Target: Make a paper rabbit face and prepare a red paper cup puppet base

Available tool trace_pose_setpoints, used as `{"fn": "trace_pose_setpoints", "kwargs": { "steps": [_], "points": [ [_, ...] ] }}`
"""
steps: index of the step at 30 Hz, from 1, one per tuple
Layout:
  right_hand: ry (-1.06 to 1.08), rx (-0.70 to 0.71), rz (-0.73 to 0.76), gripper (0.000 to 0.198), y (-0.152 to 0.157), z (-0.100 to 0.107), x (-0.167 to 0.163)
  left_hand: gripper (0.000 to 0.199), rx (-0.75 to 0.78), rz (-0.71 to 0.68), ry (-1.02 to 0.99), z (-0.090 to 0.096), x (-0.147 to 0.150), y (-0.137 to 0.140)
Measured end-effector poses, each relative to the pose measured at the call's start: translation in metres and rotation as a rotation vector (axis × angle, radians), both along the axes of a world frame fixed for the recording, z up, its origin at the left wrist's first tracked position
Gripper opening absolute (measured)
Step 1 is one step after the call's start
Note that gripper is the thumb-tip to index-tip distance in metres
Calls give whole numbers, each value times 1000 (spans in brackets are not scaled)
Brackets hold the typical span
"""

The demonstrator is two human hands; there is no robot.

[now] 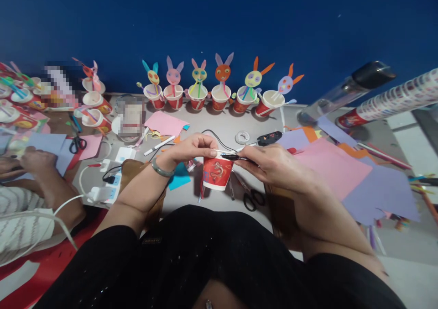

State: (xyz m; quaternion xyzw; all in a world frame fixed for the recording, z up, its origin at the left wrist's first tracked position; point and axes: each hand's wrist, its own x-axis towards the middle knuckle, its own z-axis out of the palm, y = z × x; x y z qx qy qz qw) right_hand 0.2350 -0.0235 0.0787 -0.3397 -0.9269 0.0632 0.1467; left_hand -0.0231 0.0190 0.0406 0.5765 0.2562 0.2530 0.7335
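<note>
My left hand [200,145] pinches the rim of a red paper cup [218,173] with a white rim and a gold pattern. A bracelet circles that wrist. My right hand [265,160] grips a slim black tool [231,157], whose tip meets the cup near its upper edge; its exact kind is not clear. The cup is held upright above the table, close to my body. Below and right of it lie black-handled scissors [253,200] and a pen [232,191]. A blue paper scrap [179,176] rests beside my left wrist.
Several cups with paper rabbit heads [223,96] line the blue wall. Coloured paper sheets [328,165] spread to the right, near a tall cup stack [386,100]. A glue gun [269,138], tape roll [242,137] and power strip [112,186] lie around. A co-worker's hands [36,160] are at left.
</note>
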Motion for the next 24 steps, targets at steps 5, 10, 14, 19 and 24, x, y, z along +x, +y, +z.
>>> {"fn": "trace_pose_setpoints", "kwargs": {
  "steps": [5,10,14,19,24],
  "points": [
    [61,2,4,32,-1,-9,2,44,-8,-61,30,-5,-2,3],
    [107,-7,37,28,-4,-19,5,42,8,-112,38,-8,-1,5],
    [130,28,67,27,-3,-22,6,44,-13,-140,52,-10,0,4],
    [140,-27,49,26,-3,-22,8,46,-34,-161,96,-11,-1,5],
    [135,-35,51,26,-4,-21,10,43,-26,-190,103,-11,0,5]
  ]
}}
